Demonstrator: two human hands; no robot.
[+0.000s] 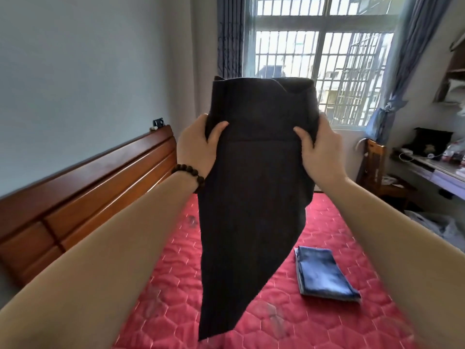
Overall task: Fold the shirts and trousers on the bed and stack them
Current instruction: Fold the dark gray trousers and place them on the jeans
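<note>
Fingers of both hands pinched the dark trousers (254,192) at their side edges, thumbs in front, holding them up above the bed (334,222), the cloth hanging to a point toward 6 o'clock. Left hand (198,144) gripped at 9 o'clock, right hand (319,149) at 3 o'clock. Folded jeans (324,273) lay on the red mattress at 4 o'clock. A bead bracelet (190,173) circled the left wrist.

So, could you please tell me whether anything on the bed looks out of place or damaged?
Nothing looks damaged. The red quilted mattress has a few dark smudges near the headboard side and the near end. The folded blue jeans lie neatly, and both hands hold the dark trousers up above the bed.
</note>
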